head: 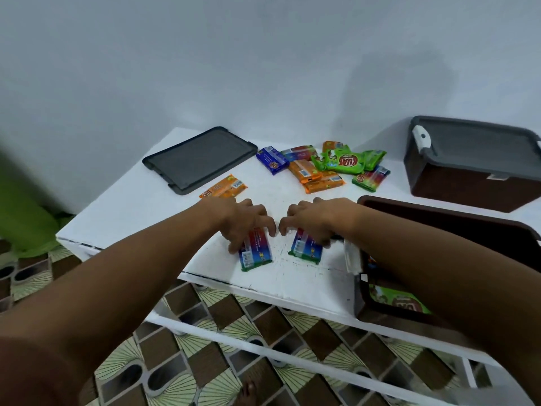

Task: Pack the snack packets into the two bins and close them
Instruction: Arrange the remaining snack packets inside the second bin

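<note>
The white table [140,206] took up most of what I could see. Far off beyond the right fingertips stood the closed bin [456,189], grey lid latched on. The open bin [439,213] sat just beside the right hand [316,218], on its outer side, with a green packet [401,303] already lying inside. A loose grey lid [199,159] lay flat well beyond the left fingers, and a heap of packets [328,167] waited past both sets of fingertips, with one orange packet [224,187] apart from it, just behind the left hand [240,221]. Each hand was clawed down over its own packet near the table's front edge. The left fingers curled over the far end of the left packet [255,256], thumb at its side, gripping it. The right fingers hooked the right packet [306,252] the same way. Both packets lay flat, side by side but apart, long axes running from the fingertips back toward the person, near ends sticking out below the palms. The right hand was the nearer to the open bin, so to my eye its packet had only a short sideways carry, while the left one had to cross over.
</note>
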